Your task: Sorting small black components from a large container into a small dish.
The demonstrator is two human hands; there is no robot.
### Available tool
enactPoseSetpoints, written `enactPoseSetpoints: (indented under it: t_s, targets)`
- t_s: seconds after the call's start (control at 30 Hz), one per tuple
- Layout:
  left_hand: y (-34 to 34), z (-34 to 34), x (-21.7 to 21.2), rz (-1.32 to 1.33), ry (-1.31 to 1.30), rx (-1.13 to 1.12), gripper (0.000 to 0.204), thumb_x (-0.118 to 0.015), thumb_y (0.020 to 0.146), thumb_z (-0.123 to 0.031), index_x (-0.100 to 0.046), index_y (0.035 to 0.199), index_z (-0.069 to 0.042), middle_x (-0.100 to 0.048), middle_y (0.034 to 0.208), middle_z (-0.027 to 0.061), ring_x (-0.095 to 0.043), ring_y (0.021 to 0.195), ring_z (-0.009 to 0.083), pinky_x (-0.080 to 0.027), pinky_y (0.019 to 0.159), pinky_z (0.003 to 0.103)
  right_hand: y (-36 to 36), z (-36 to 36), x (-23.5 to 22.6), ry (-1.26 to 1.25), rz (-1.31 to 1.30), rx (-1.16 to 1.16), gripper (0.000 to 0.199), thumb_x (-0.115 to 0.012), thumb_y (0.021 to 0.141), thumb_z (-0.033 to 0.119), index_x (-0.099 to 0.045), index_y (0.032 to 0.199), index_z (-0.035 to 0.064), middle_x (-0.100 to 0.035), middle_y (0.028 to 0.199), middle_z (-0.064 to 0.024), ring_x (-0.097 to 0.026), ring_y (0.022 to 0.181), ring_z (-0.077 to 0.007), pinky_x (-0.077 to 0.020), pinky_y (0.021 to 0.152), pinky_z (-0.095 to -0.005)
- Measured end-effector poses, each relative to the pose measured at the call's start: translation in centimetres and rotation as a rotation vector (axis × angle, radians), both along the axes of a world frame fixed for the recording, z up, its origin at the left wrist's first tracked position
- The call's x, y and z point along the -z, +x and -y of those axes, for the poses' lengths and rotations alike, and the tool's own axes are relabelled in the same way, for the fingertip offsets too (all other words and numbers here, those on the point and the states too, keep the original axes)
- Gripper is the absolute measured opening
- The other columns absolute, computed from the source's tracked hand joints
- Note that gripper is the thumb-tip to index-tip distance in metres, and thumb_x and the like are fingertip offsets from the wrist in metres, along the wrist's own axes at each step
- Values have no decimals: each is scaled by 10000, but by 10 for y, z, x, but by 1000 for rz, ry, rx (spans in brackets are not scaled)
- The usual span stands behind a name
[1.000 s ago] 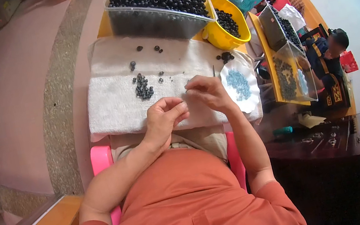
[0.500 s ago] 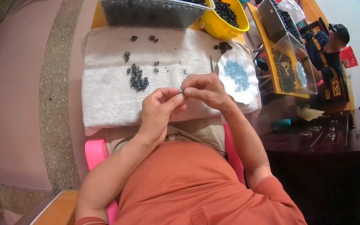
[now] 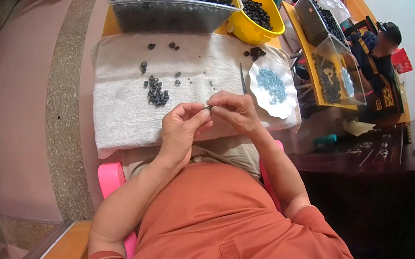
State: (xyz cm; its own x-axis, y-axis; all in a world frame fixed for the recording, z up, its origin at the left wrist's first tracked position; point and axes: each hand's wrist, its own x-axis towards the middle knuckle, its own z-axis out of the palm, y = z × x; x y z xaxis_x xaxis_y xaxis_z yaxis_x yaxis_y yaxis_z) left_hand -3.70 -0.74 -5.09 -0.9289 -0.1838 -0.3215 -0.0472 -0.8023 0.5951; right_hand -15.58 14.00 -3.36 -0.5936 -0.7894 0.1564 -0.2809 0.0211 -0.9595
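My left hand [image 3: 181,129] and right hand [image 3: 238,111] pinched small dark bead [image 3: 209,108] between fingertips over white towel [image 3: 118,112]. Work seemed unfinished: bead pile [image 3: 158,93] lay ahead, done or not, couldn't tell; clear box [image 3: 165,18] beyond stood heaped with more.

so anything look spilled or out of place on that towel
Nothing looks clearly spilled or damaged. Slightly untidy: a few dark beads lie scattered on the white towel, apart from the bead pile, possibly on purpose.
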Motion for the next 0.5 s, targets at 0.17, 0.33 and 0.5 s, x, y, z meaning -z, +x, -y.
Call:
enactPoseSetpoints:
  t_s: [0.17,0.33,0.5]
  targets:
    - [0,-2,0,-17,-98,7,129,-687,879,-41,-624,991,-25,-669,879,50,-661,763,127,-567,730,247,1,-2,-11,28,25,-56,144,-638,897,-14,-672,1037,-20,-641,942,-73,-609,870,-130,-483,755,-244]
    - [1,-3,-1,-12,-144,19,131,-689,877,-41,-626,992,-29,-670,870,42,-658,754,120,-564,723,243,-4,-3,-19,117,-49,-110,146,-635,897,-12,-659,1042,-8,-633,931,-80,-610,852,-138,-481,729,-252]
    - [1,-3,1,-8,-123,4,129,-685,878,-38,-625,992,-28,-669,864,42,-657,744,119,-563,717,244,1,-2,-9,28,-232,-104,170,-633,896,-14,-653,1064,2,-629,952,-92,-614,844,-153,-486,714,-261]
